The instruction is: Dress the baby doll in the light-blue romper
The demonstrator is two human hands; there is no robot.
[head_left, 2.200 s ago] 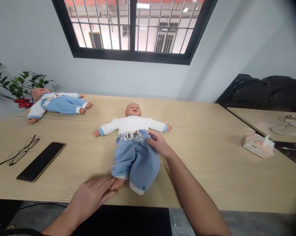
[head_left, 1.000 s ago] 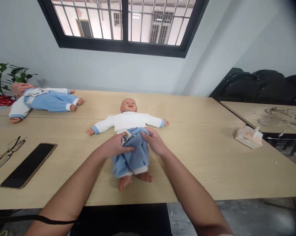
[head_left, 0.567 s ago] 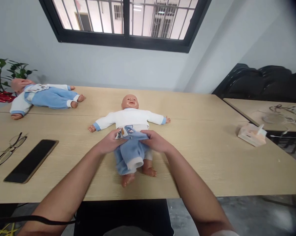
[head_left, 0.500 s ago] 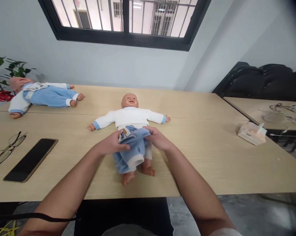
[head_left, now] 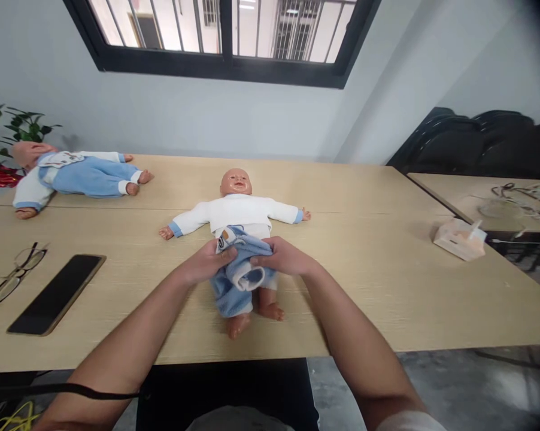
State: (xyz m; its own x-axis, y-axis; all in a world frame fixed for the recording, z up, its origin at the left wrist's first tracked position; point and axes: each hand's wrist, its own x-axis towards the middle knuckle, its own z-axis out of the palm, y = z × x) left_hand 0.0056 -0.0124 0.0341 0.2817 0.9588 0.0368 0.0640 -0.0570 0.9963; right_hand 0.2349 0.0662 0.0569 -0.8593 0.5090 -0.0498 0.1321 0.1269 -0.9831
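Observation:
A baby doll [head_left: 239,211] in a white top with blue cuffs lies on its back, arms spread, feet toward me. Over its lower body are blue doll trousers [head_left: 231,297] with white cuffs and a printed patch at the top. One trouser leg is around the doll's leg on the left, whose foot sticks out below the cuff. The other leg hangs loose, its white cuff facing me. My left hand [head_left: 206,261] is closed on the patterned top edge. My right hand [head_left: 284,256] pinches the blue cloth on the right, thumb near the loose cuff.
A second doll [head_left: 88,175] in blue dungarees lies at the back left, near a potted plant [head_left: 21,129]. Glasses [head_left: 14,278] and a phone [head_left: 57,294] lie at the left. A tissue box [head_left: 458,239] stands at the right, with cables [head_left: 521,200] on another table beyond.
My right thumb has come down and inward over the cloth. The loose trouser leg has lifted, and its cuff now gapes toward me. The covered foot has shifted slightly right.

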